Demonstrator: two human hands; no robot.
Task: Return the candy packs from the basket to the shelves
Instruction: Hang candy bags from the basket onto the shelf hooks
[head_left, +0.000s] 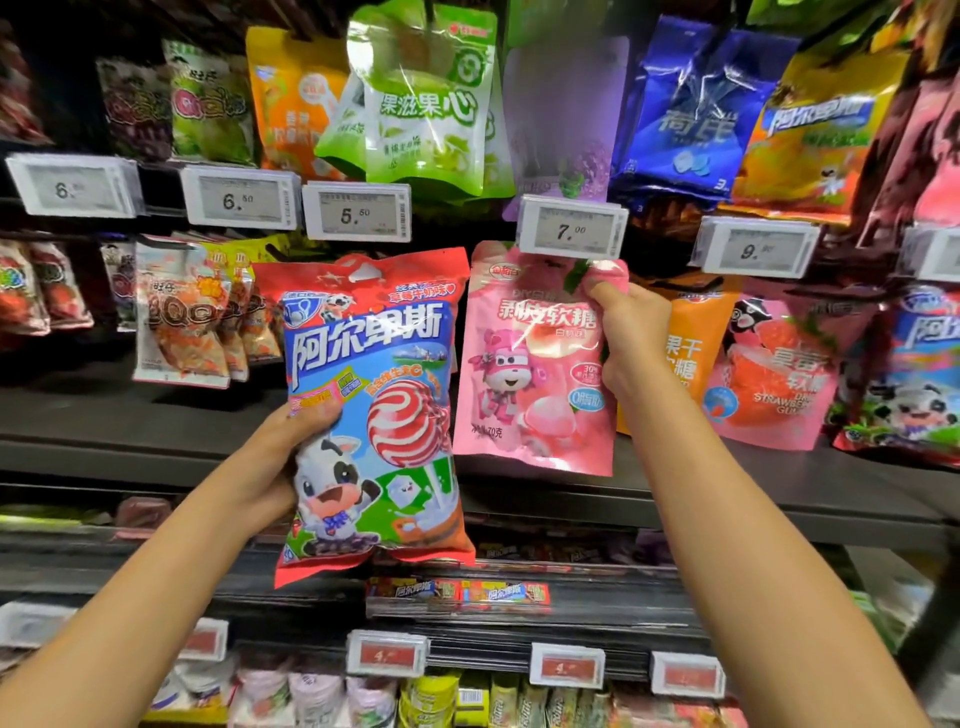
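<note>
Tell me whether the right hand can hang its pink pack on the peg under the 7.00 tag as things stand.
Probably yes: the right hand grips the pink pack by its top corner, just under the 7.00 tag; nothing blocks it. The peg itself isn't visible.

The lollipop bag (371, 415) sits left of the peach gummy pack (530, 364), both before the shelves (130, 415). The 7.00 price tag (570, 227) hangs just above the gummy pack, hanging packs behind both.
</note>
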